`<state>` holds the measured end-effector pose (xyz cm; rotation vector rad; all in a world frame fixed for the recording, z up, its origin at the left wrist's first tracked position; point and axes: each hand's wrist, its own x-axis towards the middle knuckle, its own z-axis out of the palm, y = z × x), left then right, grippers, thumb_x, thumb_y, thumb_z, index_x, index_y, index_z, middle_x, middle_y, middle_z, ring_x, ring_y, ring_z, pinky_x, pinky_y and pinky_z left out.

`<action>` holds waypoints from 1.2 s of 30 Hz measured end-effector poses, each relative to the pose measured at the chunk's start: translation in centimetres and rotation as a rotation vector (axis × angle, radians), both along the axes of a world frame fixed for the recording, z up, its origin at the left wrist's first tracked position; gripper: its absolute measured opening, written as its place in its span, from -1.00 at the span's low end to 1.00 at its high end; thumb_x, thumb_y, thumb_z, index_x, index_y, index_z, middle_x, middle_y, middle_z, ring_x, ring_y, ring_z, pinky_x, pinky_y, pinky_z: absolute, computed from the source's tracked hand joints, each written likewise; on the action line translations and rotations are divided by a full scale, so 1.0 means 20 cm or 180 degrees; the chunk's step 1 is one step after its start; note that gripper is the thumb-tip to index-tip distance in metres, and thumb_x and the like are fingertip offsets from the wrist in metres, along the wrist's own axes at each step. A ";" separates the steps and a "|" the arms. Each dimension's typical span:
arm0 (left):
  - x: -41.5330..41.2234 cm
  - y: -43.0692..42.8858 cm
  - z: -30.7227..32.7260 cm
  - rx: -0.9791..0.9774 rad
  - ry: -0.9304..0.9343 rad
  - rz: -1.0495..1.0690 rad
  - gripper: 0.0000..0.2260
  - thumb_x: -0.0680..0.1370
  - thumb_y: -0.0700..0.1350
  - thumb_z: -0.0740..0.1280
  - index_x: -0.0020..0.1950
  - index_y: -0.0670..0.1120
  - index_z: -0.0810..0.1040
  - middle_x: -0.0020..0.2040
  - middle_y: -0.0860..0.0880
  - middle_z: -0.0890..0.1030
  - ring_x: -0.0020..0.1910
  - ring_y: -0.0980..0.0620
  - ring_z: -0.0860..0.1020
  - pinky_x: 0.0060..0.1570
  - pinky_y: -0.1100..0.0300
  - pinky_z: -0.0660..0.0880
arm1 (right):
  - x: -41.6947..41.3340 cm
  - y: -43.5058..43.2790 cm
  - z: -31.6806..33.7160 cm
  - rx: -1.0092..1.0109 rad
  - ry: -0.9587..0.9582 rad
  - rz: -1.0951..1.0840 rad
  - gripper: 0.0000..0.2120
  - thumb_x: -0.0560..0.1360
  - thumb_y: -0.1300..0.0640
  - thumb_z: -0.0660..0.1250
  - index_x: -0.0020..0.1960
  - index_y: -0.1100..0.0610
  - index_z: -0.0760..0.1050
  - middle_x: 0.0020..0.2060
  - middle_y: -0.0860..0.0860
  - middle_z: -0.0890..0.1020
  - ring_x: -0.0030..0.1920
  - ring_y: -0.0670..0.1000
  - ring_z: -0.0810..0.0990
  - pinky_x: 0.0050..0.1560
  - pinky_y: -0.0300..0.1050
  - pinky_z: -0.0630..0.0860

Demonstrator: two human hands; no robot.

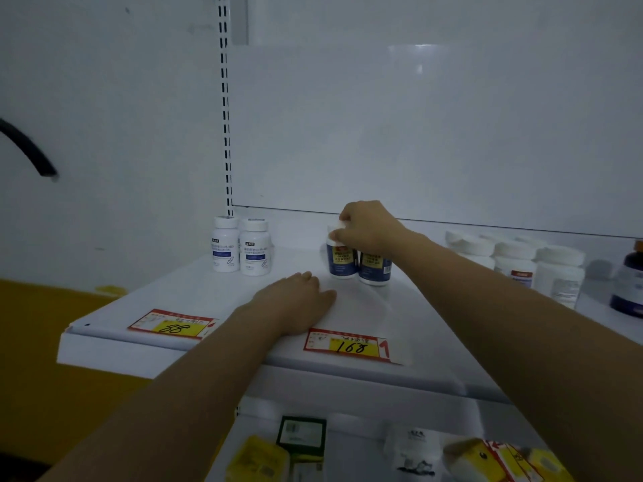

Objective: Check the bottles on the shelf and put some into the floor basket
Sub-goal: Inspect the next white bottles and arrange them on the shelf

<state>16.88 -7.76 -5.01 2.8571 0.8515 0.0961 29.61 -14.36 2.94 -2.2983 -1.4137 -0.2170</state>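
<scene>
There's the right hand [365, 227], fingers [340, 234] curled over the cap of the upright blue bottle [342, 262] mid shelf [167, 300], apparently gripping it. The left hand [299, 299] lies flat and relaxed, just in front.

Dim, bluish cast; soft blur; wide-angle bending at edges.

Left hand [295, 300] lies flat at centre frame, palm down, fingers straight — forearm in from lower left. Right hand [365, 226], just above, curls its fingers round the cap of a bottle [342, 264] — arm reaching in from lower right.
</scene>
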 end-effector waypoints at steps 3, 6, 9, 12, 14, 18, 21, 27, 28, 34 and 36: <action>0.00 0.00 0.00 0.0077 0.0073 -0.0001 -0.51 0.64 0.08 -0.05 0.52 -0.11 0.15 0.54 -0.14 0.10 0.50 -0.08 0.12 0.46 -0.03 0.13 | 0.02 0.00 0.01 -0.0093 -0.0101 -0.0041 -0.62 0.52 -0.01 0.28 0.20 0.24 0.48 0.10 0.14 0.56 -0.04 0.07 0.51 -0.16 -0.14 0.43; 0.01 0.00 0.00 0.0117 0.0078 -0.0013 -0.49 0.64 0.11 -0.05 0.51 -0.12 0.16 0.53 -0.12 0.13 0.50 -0.05 0.14 0.45 0.00 0.14 | 0.03 -0.01 0.00 -0.0221 -0.0176 -0.0106 -0.61 0.53 -0.02 0.25 0.23 0.23 0.45 0.10 0.15 0.55 0.03 0.12 0.55 -0.12 -0.10 0.47; 0.00 -0.01 0.01 0.0143 0.0092 -0.0003 -0.49 0.64 0.12 -0.05 0.52 -0.12 0.15 0.53 -0.11 0.13 0.49 -0.04 0.15 0.44 0.01 0.14 | 0.04 -0.02 0.01 -0.0353 -0.0280 -0.0129 -0.58 0.55 -0.07 0.21 0.25 0.20 0.43 0.14 0.14 0.54 0.08 0.14 0.54 -0.06 -0.08 0.47; 0.00 -0.01 0.01 0.0159 0.0118 0.0011 -0.49 0.64 0.11 -0.05 0.53 -0.11 0.12 0.54 -0.10 0.10 0.50 -0.04 0.12 0.46 0.02 0.12 | 0.04 -0.03 0.05 -0.0347 -0.0428 -0.0125 -0.51 0.57 -0.15 0.17 0.32 0.18 0.40 0.25 0.14 0.51 0.23 0.15 0.47 0.15 -0.02 0.45; 0.00 -0.02 0.01 0.0125 0.0096 0.0038 -0.49 0.64 0.12 -0.06 0.53 -0.11 0.11 0.54 -0.10 0.11 0.50 -0.03 0.13 0.45 0.03 0.12 | 0.05 -0.06 0.08 -0.0290 -0.0434 -0.0207 -0.47 0.58 -0.17 0.15 0.39 0.17 0.35 0.32 0.14 0.46 0.31 0.15 0.41 0.25 0.00 0.39; -0.01 -0.02 0.01 0.0114 0.0103 -0.0018 -0.51 0.64 0.10 -0.05 0.52 -0.11 0.15 0.53 -0.11 0.13 0.49 -0.04 0.15 0.45 0.02 0.15 | 0.10 -0.11 0.06 -0.0741 -0.0361 -0.0429 -0.51 0.60 -0.13 0.12 0.32 0.23 0.41 0.26 0.16 0.51 0.21 0.11 0.47 0.10 -0.09 0.39; 0.00 -0.03 0.02 0.0087 0.0056 0.0003 -0.49 0.64 0.12 -0.07 0.52 -0.13 0.13 0.53 -0.10 0.13 0.49 -0.03 0.16 0.44 0.04 0.13 | 0.11 -0.15 0.02 -0.0655 -0.0348 -0.0398 -0.58 0.60 -0.04 0.16 0.31 0.23 0.42 0.24 0.15 0.53 0.21 0.11 0.48 0.10 -0.11 0.40; -0.02 -0.06 0.04 -0.0101 -0.0096 0.0118 -0.47 0.64 0.14 -0.06 0.53 -0.12 0.09 0.54 -0.09 0.13 0.49 -0.03 0.16 0.43 0.05 0.12 | 0.10 -0.29 0.13 0.0145 0.0182 -0.0152 -0.61 0.52 0.04 0.32 0.33 0.07 0.45 0.32 0.06 0.47 0.31 0.05 0.41 0.07 -0.22 0.32; -0.03 -0.07 0.05 -0.0200 -0.0275 0.0178 -0.47 0.64 0.15 -0.03 0.52 -0.11 0.13 0.52 -0.09 0.19 0.47 -0.04 0.22 0.41 0.06 0.17 | 0.09 -0.32 0.17 0.0356 0.0344 -0.0077 -0.59 0.50 0.05 0.35 0.33 0.07 0.45 0.31 0.06 0.47 0.29 0.05 0.43 0.06 -0.22 0.33; -0.08 -0.22 0.26 -0.1233 -0.1944 -0.0030 -0.52 0.55 0.14 0.24 0.41 -0.03 0.38 0.37 -0.01 0.43 0.26 0.01 0.42 0.23 0.09 0.30 | -0.01 -0.45 0.38 0.1084 0.1387 0.0678 -0.60 0.47 0.15 0.41 0.27 0.23 0.47 0.15 0.11 0.58 0.10 0.05 0.60 0.19 -0.03 0.54; -0.09 -0.29 0.36 -0.1885 -0.2300 -0.0385 -0.54 0.50 0.11 0.31 0.37 0.02 0.41 0.27 0.05 0.49 0.15 0.08 0.44 0.18 0.12 0.31 | -0.08 -0.49 0.41 0.1020 0.1387 0.0931 -0.68 0.49 0.18 0.37 0.22 0.22 0.50 0.08 0.07 0.61 0.05 -0.01 0.61 0.09 -0.15 0.58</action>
